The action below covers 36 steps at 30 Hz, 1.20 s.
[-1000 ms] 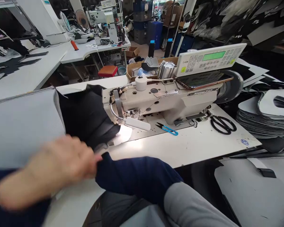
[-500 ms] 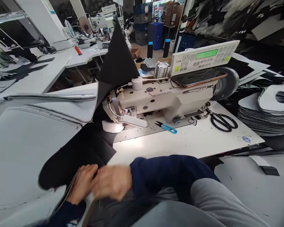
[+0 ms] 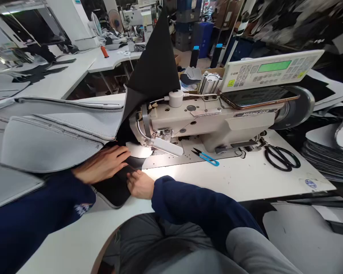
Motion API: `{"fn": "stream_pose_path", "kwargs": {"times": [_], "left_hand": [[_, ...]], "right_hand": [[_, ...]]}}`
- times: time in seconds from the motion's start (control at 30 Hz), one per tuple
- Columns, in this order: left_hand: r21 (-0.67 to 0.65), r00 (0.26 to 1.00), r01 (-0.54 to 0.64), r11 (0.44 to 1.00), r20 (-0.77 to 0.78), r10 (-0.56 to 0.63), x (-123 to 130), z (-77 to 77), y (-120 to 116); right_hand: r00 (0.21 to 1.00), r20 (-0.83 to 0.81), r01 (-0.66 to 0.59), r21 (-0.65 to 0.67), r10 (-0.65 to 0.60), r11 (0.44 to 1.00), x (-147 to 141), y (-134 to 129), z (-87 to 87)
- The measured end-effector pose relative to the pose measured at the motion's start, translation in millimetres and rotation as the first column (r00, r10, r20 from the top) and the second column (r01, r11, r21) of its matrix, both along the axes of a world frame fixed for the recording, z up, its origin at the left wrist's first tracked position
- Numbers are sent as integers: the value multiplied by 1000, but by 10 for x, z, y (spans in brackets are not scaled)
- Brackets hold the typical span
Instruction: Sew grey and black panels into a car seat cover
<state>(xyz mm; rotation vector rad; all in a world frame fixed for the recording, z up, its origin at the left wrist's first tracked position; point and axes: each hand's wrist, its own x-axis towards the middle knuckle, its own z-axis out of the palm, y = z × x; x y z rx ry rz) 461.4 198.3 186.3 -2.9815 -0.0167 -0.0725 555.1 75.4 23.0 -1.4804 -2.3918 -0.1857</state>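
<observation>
My left hand (image 3: 103,164) lies on a black fabric panel (image 3: 114,190), its fingers stretched toward the sewing machine (image 3: 188,114). Close to it, my right hand (image 3: 141,185) has its fingers curled and pressed onto the near right edge of the same panel. The panel runs under the left hand toward the needle area, where a white piece (image 3: 138,149) sits by the lamp. Grey padded pieces (image 3: 54,140) joined to black material are folded over to the left, partly covering my left wrist. Where the panel meets the needle is hidden.
Blue thread snips (image 3: 205,156) and black-handled scissors (image 3: 282,156) lie on the white table (image 3: 188,182). A phone (image 3: 257,97) rests on the machine below its control panel (image 3: 271,70). Stacked cut pieces (image 3: 328,152) stand at the right. A black fabric peak (image 3: 157,57) rises behind the machine head.
Both hands have moved up toward the needle area, and the left has spread out on the panel. The panel's near part has moved off the lap edge onto the table. The view has shifted left.
</observation>
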Motion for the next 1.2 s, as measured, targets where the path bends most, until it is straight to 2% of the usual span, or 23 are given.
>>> {"fn": "stream_pose_path", "kwargs": {"times": [0.07, 0.17, 0.27, 0.43, 0.53, 0.63, 0.7, 0.77, 0.83, 0.9, 0.97, 1.07, 1.2], "left_hand": [[69, 998, 40, 997, -56, -36, 130, -283, 221], [84, 993, 98, 992, -77, -91, 264, -590, 310], [27, 996, 79, 996, -48, -78, 375, -793, 340], [-166, 994, 100, 981, -15, -104, 499, -1159, 520], [-195, 992, 111, 975, 88, -96, 482, -1333, 591], [-175, 983, 114, 978, 159, -87, 433, -1350, 604], [-102, 979, 120, 988, 180, -100, 413, -1257, 596], [-13, 967, 159, 987, 205, -153, 412, -1118, 576], [36, 952, 211, 977, 219, -214, 420, -990, 528], [25, 954, 217, 976, 207, -217, 423, -924, 429], [-25, 978, 128, 991, 168, -122, 413, -938, 266], [-91, 989, -114, 989, 81, 121, 397, -1055, -68], [-120, 904, -427, 896, -43, 425, 470, -1138, -471]], "right_hand": [[999, -43, -26, 14, 26, 1000, -41, -109, -24], [994, -89, -57, -15, 55, 998, -67, -228, -52], [995, -82, -58, -90, 51, 994, -48, -280, 6], [995, -87, -64, -179, 49, 982, 105, -288, 191], [995, -66, -81, -158, 71, 984, 259, -238, 151], [997, -70, 6, -115, -14, 993, 358, -154, 20], [995, -78, 59, -80, -65, 995, 366, -88, -38], [995, -88, 47, -76, -54, 996, 349, -21, -31], [994, -107, 18, -158, -35, 987, 345, 31, 44], [988, -143, 19, -292, -64, 956, 392, 39, 161], [973, -203, 22, -397, -112, 918, 505, -22, 276], [935, -343, -79, -447, -89, 891, 779, -230, 370], [891, -453, -199, -462, -37, 864, 1164, -485, 363]]}}
